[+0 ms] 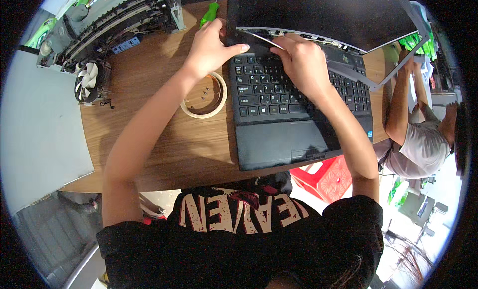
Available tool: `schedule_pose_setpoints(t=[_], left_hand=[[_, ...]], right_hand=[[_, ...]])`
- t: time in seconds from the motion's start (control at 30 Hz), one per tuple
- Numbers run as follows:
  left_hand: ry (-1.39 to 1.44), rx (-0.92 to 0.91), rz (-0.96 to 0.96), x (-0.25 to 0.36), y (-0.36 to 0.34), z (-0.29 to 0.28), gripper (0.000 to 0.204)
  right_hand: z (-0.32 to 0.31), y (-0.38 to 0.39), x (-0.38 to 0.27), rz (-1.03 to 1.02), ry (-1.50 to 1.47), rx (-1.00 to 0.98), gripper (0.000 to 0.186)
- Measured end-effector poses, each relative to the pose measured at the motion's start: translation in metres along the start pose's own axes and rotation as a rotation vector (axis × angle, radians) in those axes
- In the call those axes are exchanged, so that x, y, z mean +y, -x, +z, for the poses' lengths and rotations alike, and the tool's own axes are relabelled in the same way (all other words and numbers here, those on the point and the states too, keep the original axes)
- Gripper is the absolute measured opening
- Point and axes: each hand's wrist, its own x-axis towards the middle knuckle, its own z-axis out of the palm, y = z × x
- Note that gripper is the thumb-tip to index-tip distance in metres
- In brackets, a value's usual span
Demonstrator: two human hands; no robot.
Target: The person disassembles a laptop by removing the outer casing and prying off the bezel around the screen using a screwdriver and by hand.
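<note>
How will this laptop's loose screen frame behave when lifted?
The screen frame looks narrow, so probably flexible. It's an open border, so likely light. Its lower right corner stands away from the display, so it may twist or crack there.

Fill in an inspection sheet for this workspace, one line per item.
Surface: wood-grain table, partly shadowed.
Job's things: black laptop, open; bezel partly off its screen; slim tool at the screen's lower edge.
Clutter: tape ring around small screws, green-handled screwdriver, fan, exposed machine mechanism.
Hands: left hand by the screen's lower-left corner, grip unclear; right hand holds the slim tool.
Cables: possible dark lead beside the fan.
Surroundings: red stool; another person at right.
</note>
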Motion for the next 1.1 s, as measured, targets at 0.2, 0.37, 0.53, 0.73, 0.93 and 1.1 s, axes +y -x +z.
schedule_pose_setpoints(t=[0.2,0.37,0.53,0.73,0.93,1.1], left_hand=[[0.056,0.150,0.099,0.021,0.028,-0.004,0.061],[0.365,0.150,-0.007,0.021,0.039,-0.009,0.045],[0.438,0.208,-0.009,0.016,0.037,-0.007,0.034],[0.485,0.268,-0.010,0.014,0.023,-0.006,0.025],[0.441,0.336,0.071,0.015,0.016,0.001,0.022],[0.440,0.313,0.010,0.013,0.018,0.000,0.016]], right_hand=[[0.001,0.001,-0.002,-0.012,-0.027,0.054,0.013],[-0.006,-0.006,0.005,0.001,-0.112,-0.017,0.013],[-0.012,-0.011,0.013,-0.018,-0.197,-0.098,0.015],[-0.005,-0.017,0.015,-0.023,-0.225,-0.013,0.014],[-0.007,-0.018,0.000,-0.036,-0.358,0.187,0.009],[0.007,-0.035,-0.024,-0.036,-0.341,0.178,0.010]])
